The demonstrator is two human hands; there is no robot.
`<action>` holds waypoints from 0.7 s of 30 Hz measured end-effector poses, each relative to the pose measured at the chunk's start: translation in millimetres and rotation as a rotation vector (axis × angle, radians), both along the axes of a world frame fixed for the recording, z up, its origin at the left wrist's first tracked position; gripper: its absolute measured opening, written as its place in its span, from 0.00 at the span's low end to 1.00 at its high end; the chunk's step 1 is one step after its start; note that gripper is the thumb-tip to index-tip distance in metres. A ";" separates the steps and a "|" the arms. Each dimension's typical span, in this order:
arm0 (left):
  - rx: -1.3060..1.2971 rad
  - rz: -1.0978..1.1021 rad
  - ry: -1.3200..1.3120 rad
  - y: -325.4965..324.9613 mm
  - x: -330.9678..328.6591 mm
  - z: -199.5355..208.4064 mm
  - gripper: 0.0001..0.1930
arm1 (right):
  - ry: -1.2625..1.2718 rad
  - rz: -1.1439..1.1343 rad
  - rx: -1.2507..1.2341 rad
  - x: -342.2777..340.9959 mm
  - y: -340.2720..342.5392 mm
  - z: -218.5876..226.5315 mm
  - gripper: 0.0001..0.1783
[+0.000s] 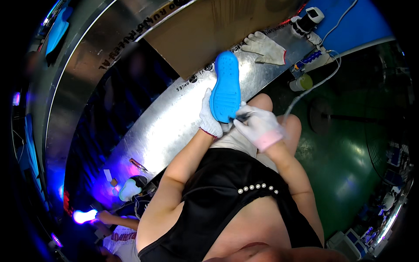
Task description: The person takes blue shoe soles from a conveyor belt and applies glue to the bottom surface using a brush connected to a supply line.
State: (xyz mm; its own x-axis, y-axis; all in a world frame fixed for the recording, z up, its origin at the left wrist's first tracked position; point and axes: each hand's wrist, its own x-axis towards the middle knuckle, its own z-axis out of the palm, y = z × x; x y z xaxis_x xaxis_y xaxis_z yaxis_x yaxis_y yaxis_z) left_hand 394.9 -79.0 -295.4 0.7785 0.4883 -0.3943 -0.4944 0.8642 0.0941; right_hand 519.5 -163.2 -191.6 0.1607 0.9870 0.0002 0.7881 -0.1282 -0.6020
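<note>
A bright blue shoe sole (226, 89) is held up over the metal bench, its narrower end toward me. My left hand (208, 114), in a white glove with a dark red cuff edge, grips the sole along its left side and under the near end. Closed in a pinch, my right hand (260, 124) wears a white glove with a pink cuff. Between its fingers is a small dark tool (242, 116), whose tip is at the sole's near right edge. The tool's exact kind cannot be made out.
An unworn white glove (264, 49) lies on the metal bench (161, 113) beside a brown cardboard sheet (187, 39). A pale hose (310, 89) curves down at the right. Small tweezers (139, 165) lie near the left. At lower left, another person's hand (104, 217) holds a glowing piece.
</note>
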 end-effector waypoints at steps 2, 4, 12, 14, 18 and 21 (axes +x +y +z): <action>-0.060 -0.001 0.055 -0.3 3.7 0.3 0.39 | 0.203 -0.060 0.089 8.4 -2.4 12.9 0.09; 0.033 -0.096 -0.196 -14.6 5.0 14.1 0.39 | 0.151 -0.219 0.475 20.2 12.0 2.1 0.09; -0.039 -0.011 -0.631 -20.8 15.8 33.6 0.46 | 0.209 0.211 0.707 17.0 -4.7 22.9 0.10; 0.072 0.010 -0.417 -21.2 15.9 43.7 0.46 | -0.011 0.104 0.715 27.9 -0.9 23.4 0.12; 0.138 -0.124 -0.574 -12.4 14.5 57.5 0.47 | -0.178 0.414 0.644 -6.2 -32.4 29.7 0.15; 0.039 -0.044 -0.489 1.3 14.7 47.2 0.47 | 0.269 0.333 0.563 -2.1 -33.3 38.3 0.13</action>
